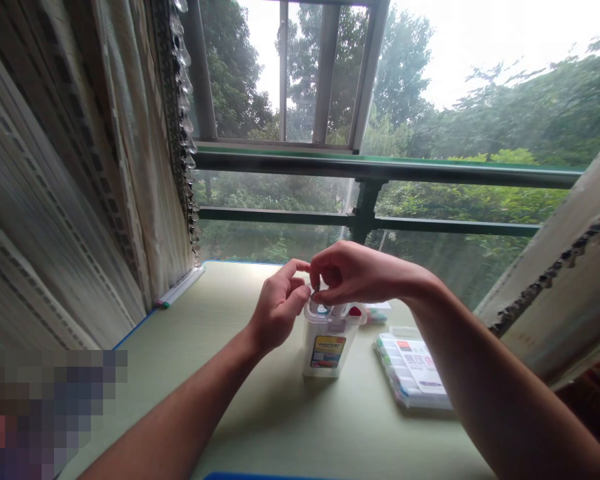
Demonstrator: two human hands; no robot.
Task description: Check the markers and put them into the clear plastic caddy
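A clear plastic marker box (321, 360) stands upright on the table, with a yellow and blue label on its front. Over its open top, my right hand (353, 273) is bent down from the right, thumb and forefinger pinched on a small greyish thing that I cannot make out. From the left, my left hand (280, 303) meets it at the rim. Its forefinger reaches toward the right hand's fingers and its thumb presses in beside the same spot; what lies between them is hidden. Inside the box, something red (355, 311) shows near the rim's right side.
A flat clear case (410, 370) with a white printed label lies right of the box, partly behind my right forearm. Pens (180, 288) lie by the curtain (145, 200) at the table's left edge. Small colourful items (377, 316) sit behind the box. A window and railing (280, 163) stand beyond.
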